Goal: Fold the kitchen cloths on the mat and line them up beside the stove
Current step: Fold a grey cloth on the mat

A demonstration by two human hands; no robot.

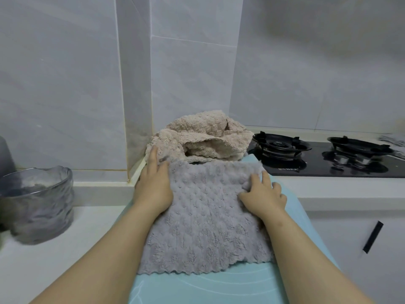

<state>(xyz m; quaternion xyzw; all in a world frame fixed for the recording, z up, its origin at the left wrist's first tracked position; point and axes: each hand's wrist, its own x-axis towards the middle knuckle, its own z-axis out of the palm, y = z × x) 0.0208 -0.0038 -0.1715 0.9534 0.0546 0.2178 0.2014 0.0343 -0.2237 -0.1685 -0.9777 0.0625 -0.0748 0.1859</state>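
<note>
A grey fluffy cloth [203, 220] lies spread flat on the light blue mat [219, 286]. My left hand [154, 183] rests flat along the cloth's far left edge, fingers straight. On the cloth's far right part my right hand [263, 194] presses down, fingers slightly bent and bunching a little fabric near the corner. A crumpled beige cloth [203, 137] is heaped at the far end of the mat, against the wall corner and just left of the stove [324, 154].
A black glass gas stove with two burners sits to the right. At the left, on the white counter [54, 249], stands a glass bowl [37, 202]. Tiled walls close off the back. A white cabinet front with a black handle [372, 236] is lower right.
</note>
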